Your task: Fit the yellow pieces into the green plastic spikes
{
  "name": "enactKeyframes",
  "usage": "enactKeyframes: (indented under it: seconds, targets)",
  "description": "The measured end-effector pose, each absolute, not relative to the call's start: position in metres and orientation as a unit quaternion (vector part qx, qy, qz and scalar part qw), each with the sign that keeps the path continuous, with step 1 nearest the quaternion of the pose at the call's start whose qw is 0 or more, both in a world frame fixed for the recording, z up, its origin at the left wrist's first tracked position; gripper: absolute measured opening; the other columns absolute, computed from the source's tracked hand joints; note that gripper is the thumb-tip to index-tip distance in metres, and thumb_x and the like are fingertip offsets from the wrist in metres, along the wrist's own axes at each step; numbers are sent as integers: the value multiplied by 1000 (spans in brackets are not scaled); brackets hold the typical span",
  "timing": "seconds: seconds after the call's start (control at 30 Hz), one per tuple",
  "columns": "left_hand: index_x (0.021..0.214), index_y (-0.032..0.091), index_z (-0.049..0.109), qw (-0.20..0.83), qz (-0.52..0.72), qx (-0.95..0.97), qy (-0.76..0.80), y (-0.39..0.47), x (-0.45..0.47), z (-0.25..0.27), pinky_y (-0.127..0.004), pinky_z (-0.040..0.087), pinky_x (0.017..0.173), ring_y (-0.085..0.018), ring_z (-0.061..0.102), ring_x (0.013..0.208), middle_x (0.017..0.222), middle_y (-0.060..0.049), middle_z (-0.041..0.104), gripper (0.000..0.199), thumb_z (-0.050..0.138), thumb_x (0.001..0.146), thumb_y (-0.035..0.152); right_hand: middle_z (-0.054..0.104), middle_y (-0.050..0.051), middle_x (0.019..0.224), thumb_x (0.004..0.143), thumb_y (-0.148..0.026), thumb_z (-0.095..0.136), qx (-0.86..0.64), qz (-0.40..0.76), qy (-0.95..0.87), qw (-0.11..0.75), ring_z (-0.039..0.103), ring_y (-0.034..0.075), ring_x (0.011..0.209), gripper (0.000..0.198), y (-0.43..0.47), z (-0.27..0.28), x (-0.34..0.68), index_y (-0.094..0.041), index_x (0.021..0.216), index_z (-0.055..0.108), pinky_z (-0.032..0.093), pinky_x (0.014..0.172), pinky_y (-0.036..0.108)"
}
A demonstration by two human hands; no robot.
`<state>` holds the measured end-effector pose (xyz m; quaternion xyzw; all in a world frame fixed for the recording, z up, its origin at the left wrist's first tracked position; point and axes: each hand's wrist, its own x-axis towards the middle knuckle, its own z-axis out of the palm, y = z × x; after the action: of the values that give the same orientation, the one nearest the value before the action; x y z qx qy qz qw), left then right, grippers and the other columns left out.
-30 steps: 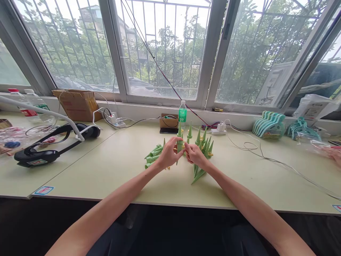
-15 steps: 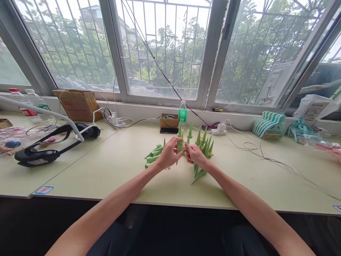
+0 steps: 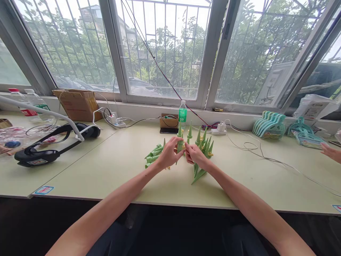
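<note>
Pinching a green spike (image 3: 179,146) upright between thumb and forefinger, my left hand (image 3: 170,153) covered part of its shaft, so I saw the cone rising above my fingertips and only a narrow point below them. My right hand (image 3: 195,154) was curled closed just beside it, thumb and forefinger meeting near the shaft; if those fingers gripped some small piece, I couldn't tell, since they hid it themselves.

Beyond and to the right of my right fingers stood a cluster of green spikes (image 3: 205,142), overlapping so much that I couldn't count them, their lower parts partly blocked by my knuckles. Small yellow pieces (image 3: 210,155) showed among them, too small to read in shape. Nearer me, below my right wrist, more spikes (image 3: 198,176) lay on the table (image 3: 119,170), their upper ends tucked behind my hand. Left of my left fingers lay several green tubes (image 3: 153,154), the nearest ends partly hidden by that hand.

Straight past my fingertips stood a bottle (image 3: 182,113), its base concealed by spikes. Far to the right, another person's hand (image 3: 331,153) was cut off by the edge of view.
</note>
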<state>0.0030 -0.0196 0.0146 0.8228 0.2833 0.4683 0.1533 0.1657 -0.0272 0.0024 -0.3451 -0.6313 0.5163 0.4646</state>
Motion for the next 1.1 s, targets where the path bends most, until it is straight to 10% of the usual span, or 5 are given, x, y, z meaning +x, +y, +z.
enactKeyframes:
  seconds: [1.1]
  targets:
    - [116, 19, 56, 354, 501, 727, 307, -16, 6, 19, -22, 58, 50, -7, 62, 59, 117, -9, 57, 29, 50, 91, 32, 43, -6, 51, 90, -61, 44, -405, 373, -641, 535, 43, 9, 33, 45, -26, 1, 165, -22, 67, 41, 33, 32, 24]
